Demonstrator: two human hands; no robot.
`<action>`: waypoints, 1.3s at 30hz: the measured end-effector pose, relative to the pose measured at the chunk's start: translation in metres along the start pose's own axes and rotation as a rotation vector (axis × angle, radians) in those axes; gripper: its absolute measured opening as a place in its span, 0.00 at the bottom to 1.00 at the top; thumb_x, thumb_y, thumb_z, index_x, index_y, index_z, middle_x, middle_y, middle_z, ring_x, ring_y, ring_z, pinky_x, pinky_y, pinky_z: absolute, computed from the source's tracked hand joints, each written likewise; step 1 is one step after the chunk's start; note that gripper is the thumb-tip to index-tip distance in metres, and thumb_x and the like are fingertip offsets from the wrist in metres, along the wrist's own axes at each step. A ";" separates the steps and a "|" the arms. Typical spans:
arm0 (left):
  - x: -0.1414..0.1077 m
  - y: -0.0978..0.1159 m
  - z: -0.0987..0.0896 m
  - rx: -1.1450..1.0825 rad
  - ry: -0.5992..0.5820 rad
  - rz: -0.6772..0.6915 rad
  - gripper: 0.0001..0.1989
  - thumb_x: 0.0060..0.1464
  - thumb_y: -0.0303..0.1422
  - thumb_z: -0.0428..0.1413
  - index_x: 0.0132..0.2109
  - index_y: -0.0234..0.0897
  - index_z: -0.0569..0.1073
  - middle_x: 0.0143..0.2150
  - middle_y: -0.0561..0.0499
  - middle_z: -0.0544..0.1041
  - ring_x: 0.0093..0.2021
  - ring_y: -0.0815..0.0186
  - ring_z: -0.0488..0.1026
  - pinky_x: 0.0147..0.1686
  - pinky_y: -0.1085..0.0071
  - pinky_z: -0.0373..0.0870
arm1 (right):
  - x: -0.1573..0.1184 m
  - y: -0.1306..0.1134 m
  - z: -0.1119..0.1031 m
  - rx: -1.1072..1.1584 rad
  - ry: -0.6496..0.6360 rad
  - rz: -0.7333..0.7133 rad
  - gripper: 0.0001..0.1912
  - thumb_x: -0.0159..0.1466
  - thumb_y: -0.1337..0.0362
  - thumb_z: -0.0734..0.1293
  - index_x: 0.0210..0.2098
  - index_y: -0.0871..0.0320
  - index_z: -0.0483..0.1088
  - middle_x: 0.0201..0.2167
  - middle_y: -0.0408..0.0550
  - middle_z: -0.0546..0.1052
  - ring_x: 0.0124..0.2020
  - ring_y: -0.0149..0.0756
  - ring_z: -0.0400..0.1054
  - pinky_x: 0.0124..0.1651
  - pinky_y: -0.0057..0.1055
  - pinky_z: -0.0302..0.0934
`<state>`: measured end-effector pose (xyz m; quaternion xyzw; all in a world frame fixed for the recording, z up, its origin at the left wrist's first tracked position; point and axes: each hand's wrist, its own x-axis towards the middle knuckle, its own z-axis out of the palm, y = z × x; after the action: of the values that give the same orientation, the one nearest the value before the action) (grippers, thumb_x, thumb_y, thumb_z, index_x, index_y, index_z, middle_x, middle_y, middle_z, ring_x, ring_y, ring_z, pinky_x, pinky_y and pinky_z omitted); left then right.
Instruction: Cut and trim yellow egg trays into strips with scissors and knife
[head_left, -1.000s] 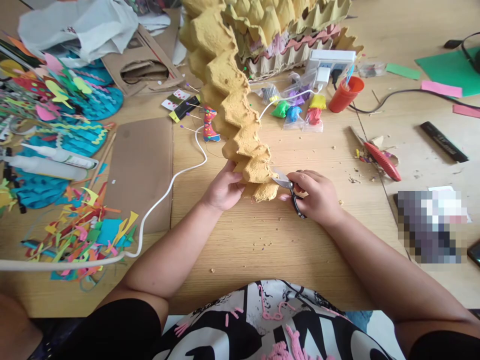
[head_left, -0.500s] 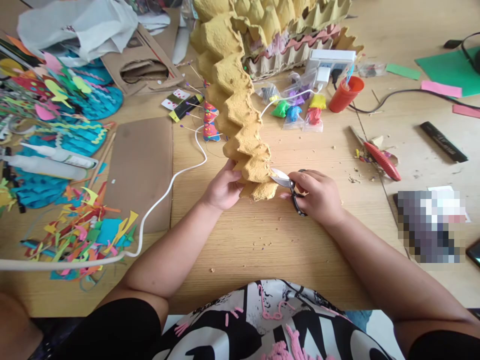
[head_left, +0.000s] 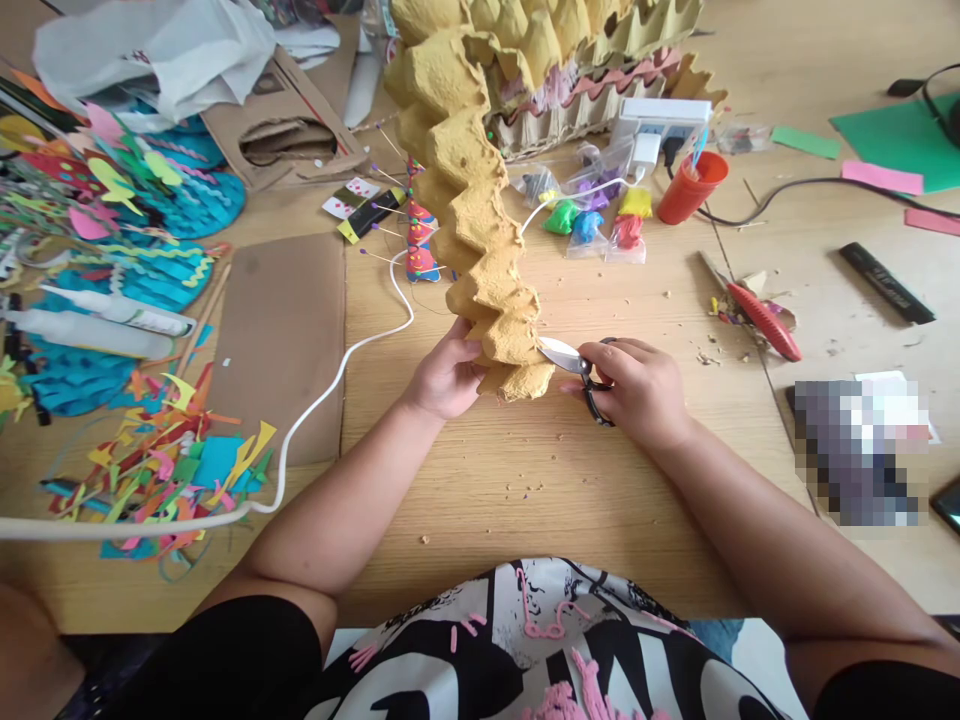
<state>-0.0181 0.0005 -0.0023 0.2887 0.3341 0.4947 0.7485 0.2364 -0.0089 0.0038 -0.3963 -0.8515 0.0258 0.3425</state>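
A yellow egg carton strip (head_left: 474, 190) with bumpy cups stands up from the table's middle toward the far side. My left hand (head_left: 448, 375) grips its near end from the left, with some fingers hidden behind it. In my right hand (head_left: 641, 390) are black-handled scissors (head_left: 589, 378), fingers closed round the handles. The scissor blades meet the carton's right edge near its lowest cups. Part of the blades is hidden by the carton pulp.
Egg trays (head_left: 585, 110) are stacked at the back, near a white power strip (head_left: 664, 118) and a red cup (head_left: 694, 188). A red utility knife (head_left: 765, 320) lies right. A white cable (head_left: 322, 400) crosses left, by brown cardboard (head_left: 281, 350) and paper scraps (head_left: 165, 460).
The scissors have shifted slightly at the carton's edge, their handles a little higher. The carton's upper end has moved slightly to the right. My left hand has stayed in place.
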 end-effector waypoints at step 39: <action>-0.001 0.003 0.000 -0.013 0.003 -0.006 0.24 0.48 0.33 0.61 0.54 0.43 0.75 0.47 0.47 0.80 0.45 0.58 0.78 0.38 0.65 0.75 | 0.000 -0.002 0.001 0.107 0.000 0.083 0.18 0.66 0.45 0.69 0.43 0.54 0.72 0.26 0.44 0.74 0.26 0.34 0.66 0.31 0.31 0.59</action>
<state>-0.0196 0.0001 0.0004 0.2822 0.3331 0.4951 0.7512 0.2346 -0.0095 0.0036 -0.4123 -0.8319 0.0853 0.3616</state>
